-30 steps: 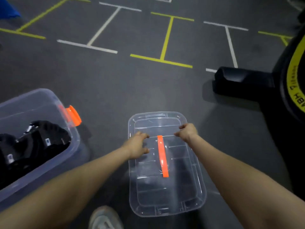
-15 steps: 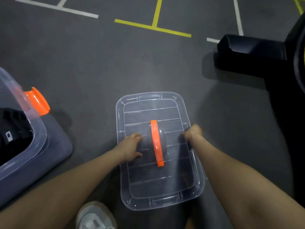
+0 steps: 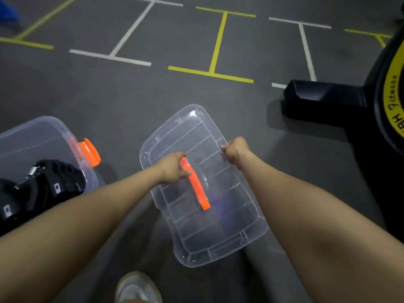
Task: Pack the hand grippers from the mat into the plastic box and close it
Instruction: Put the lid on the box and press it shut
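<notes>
A clear plastic lid (image 3: 218,226) with an orange handle (image 3: 196,189) is held in front of me, tilted and turned a little to the left. My left hand (image 3: 172,169) grips it at its left side, near the handle's far end. My right hand (image 3: 235,152) grips its right edge. The clear plastic box (image 3: 54,136) stands open at the left with an orange latch (image 3: 90,153). Black hand grippers (image 3: 39,189) with a metal spring lie inside it.
Dark grey floor mat (image 3: 131,101) with white and yellow tape lines ahead. A black machine base (image 3: 323,99) and a black-and-yellow wheel (image 3: 391,106) stand at the right. My shoe (image 3: 136,289) shows at the bottom.
The lid has come up off the floor and turned anticlockwise in both hands. My left hand has shifted towards the orange handle. The box has come further into view at the left.
</notes>
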Available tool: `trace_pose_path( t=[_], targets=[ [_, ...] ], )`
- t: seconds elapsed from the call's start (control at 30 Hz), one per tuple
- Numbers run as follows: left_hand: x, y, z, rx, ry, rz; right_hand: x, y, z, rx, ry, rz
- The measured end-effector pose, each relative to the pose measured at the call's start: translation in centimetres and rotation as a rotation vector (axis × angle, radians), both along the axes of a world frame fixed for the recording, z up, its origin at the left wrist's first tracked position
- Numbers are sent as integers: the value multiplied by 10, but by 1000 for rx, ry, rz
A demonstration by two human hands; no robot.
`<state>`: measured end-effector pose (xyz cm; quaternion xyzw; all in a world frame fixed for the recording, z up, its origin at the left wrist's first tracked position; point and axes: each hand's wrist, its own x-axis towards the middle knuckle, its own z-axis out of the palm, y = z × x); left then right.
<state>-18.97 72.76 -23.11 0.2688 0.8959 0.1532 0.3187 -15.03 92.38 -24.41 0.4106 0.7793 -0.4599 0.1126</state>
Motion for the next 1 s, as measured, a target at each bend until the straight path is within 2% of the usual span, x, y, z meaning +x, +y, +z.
trace_pose_path(
  t=[0.1, 0.23, 0.47, 0.6, 0.7, 0.8, 0.9, 1.0],
  targets=[
    [-22, -4, 49, 133, 51, 172, -25, -15, 56, 8, 82, 91],
    [-37, -23, 117, 370, 97, 465, -48, -55, 130, 159, 271, 252],
    [-42, -106, 215, 922, -121, 936, -47, -152, 231, 455, 443, 765],
    [-33, -158, 253, 1135, -180, 1150, -41, -212, 276, 496, 561, 961],
    [-25, -201, 273, 1289, -151, 1344, -37, -262, 296, 474, 604, 1053],
    [-10, -250, 279, 1434, -33, 1486, -39, -312, 298, 506, 593, 1191],
    [4, -297, 270, 1573, 3, 1539, -40, -343, 289, 534, 534, 1311],
    [15, -331, 253, 1590, 13, 1552, -44, -366, 266, 501, 519, 1336]
  ],
)
